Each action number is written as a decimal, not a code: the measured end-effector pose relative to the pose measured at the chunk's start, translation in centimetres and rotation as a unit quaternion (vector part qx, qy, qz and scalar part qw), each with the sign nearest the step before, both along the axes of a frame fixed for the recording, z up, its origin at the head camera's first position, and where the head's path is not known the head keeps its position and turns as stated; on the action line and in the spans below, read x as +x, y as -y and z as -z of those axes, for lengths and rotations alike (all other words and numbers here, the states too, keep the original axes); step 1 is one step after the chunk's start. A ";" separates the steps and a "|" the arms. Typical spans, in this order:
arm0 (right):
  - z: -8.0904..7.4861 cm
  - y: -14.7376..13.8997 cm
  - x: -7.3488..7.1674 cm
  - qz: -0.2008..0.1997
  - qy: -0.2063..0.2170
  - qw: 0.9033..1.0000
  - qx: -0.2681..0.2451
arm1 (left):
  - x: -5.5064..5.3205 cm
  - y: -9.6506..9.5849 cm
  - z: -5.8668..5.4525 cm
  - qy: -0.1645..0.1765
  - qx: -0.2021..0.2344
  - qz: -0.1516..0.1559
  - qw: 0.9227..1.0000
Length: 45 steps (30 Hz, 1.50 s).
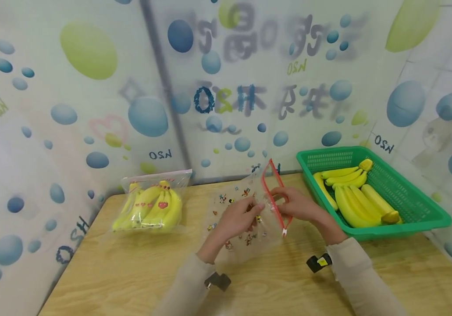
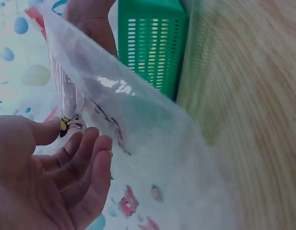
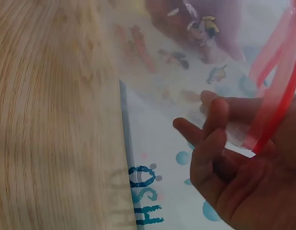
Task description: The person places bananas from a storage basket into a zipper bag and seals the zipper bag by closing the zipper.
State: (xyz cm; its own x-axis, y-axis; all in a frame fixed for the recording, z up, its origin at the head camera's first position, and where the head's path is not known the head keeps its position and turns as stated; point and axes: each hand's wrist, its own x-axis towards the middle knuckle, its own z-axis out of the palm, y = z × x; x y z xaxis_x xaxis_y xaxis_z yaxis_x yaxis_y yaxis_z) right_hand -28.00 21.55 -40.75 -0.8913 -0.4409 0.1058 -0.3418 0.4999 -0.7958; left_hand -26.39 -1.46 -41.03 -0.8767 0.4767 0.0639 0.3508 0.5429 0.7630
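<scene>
A clear zip bag with small cartoon prints and a red zip edge is held up over the table, its mouth parted toward the right. My left hand pinches the bag's side between thumb and fingertips; in the left wrist view the film gathers in folds at the thumb of that hand. At the mouth, my right hand holds the red edge, some fingers reaching inside the opening. The right wrist view shows the red strip crossing that hand. A white slider hangs at the strip's lower end.
On the right stands a green basket with several bananas in it. A closed clear bag with bananas sits at the left rear of the wooden table. Printed curtains rise behind the table.
</scene>
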 end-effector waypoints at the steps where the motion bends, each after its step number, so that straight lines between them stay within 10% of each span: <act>1: -0.1 0.1 0.1 -0.005 0.001 1.000 -0.008 | 0.0 0.1 -0.1 -0.007 -0.007 0.000 1.000; 8: -0.7 1.0 0.6 -0.033 0.001 0.999 -0.023 | 0.1 0.4 -0.5 -0.160 -0.060 -0.001 0.985; 16: -0.8 1.5 1.0 -0.055 -0.007 0.998 -0.021 | 0.9 0.5 -1.4 -0.387 -0.163 0.045 0.906; 32: -1.2 1.9 1.5 -0.071 0.004 0.997 -0.008 | 0.3 2.1 -1.6 -0.404 -0.230 0.027 0.885; 45: -1.0 1.6 1.3 0.005 -0.017 0.996 0.091 | 0.0 4.7 -3.7 -0.451 -0.214 -0.036 0.866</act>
